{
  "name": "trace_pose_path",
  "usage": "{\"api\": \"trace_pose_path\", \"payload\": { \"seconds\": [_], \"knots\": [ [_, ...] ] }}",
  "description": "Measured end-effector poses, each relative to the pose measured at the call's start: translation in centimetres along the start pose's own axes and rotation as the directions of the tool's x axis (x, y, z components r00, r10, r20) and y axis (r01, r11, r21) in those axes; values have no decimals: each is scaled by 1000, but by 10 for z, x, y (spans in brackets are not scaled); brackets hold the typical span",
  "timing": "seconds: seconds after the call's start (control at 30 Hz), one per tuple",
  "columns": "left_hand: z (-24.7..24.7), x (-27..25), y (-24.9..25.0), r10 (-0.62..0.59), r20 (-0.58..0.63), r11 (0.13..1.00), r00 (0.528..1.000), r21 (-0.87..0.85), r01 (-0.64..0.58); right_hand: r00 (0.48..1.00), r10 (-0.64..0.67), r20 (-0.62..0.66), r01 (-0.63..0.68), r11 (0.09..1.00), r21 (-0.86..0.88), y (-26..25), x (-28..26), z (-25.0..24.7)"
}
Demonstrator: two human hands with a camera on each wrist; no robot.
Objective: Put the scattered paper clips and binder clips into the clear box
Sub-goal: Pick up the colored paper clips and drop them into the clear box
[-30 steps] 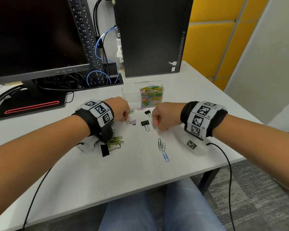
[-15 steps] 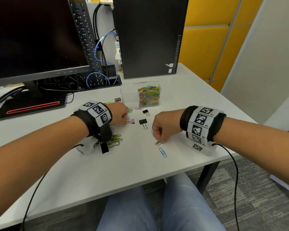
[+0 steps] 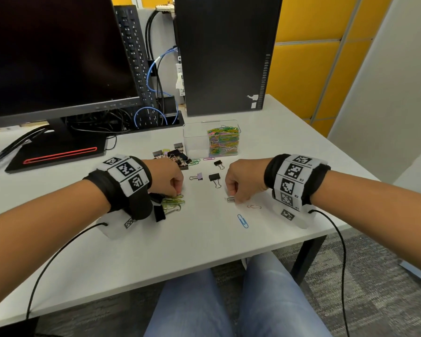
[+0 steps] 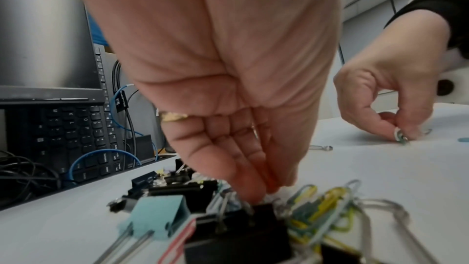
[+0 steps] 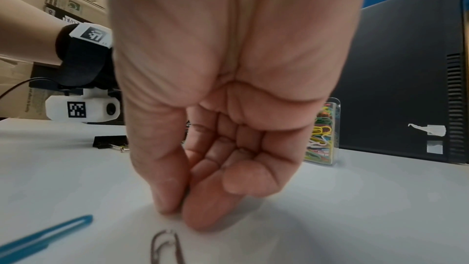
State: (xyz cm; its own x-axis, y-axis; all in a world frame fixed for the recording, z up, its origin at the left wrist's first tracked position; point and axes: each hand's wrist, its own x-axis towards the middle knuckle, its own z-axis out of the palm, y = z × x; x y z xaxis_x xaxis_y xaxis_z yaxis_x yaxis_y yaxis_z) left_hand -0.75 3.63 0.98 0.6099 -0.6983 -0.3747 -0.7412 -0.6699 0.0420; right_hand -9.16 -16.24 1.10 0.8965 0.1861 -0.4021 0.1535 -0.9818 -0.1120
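Head view: clear box (image 3: 196,139) stands beyond both hands on the worktop (image 3: 204,244), well apart. Left wrist view: left hand (image 4: 228,107) fingertips pinched into the heap of clips (image 4: 291,220); exact clip gripped cannot be told. Right wrist view: right hand (image 5: 223,127) pinches a paper clip flat on the worktop, hidden under fingertips. Advise lifting each clip clear before carrying to the box
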Motion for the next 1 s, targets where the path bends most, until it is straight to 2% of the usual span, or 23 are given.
{"api": "trace_pose_path", "payload": {
  "seconds": [0.13,0.2,0.3,0.37,0.47,0.6,0.67,0.73,0.8,0.9,0.93,1.0],
  "knots": [
    [1,1,4,-2,6,1000,1000,18,1,989,40,-141,-34,998,47,6,6,-24],
    [1,3,6,4,-9,998,1000,61,-3,962,91,-259,-65,992,106,11,8,-40],
    [3,5,8,-3,-4,997,1000,81,3,871,162,-464,-106,984,144,19,16,-62],
    [4,6,8,-4,5,997,1000,81,4,810,195,-552,-126,979,161,24,25,-72],
    [-2,8,5,9,-40,999,999,52,-7,775,242,-584,-179,970,164,33,44,-80],
    [-20,15,6,27,-219,998,975,-43,-37,804,252,-538,-208,968,142,44,65,-75],
    [-32,21,8,25,-322,993,946,-105,-62,816,233,-529,-182,972,147,47,69,-69],
    [-42,29,10,7,-434,979,901,-180,-94,805,230,-547,-167,972,163,49,67,-64],
    [-50,40,14,-45,-556,953,830,-274,-132,779,253,-573,-160,965,209,50,63,-60],
    [-58,61,22,-163,-693,918,702,-367,-150,774,238,-587,-146,969,199,49,51,-55],
    [-59,68,24,-181,-716,918,674,-369,-146,785,218,-580,-136,974,182,48,46,-52],
    [-61,80,29,-197,-731,921,653,-366,-132,837,169,-520,-109,984,144,43,33,-47]
  ]
}}
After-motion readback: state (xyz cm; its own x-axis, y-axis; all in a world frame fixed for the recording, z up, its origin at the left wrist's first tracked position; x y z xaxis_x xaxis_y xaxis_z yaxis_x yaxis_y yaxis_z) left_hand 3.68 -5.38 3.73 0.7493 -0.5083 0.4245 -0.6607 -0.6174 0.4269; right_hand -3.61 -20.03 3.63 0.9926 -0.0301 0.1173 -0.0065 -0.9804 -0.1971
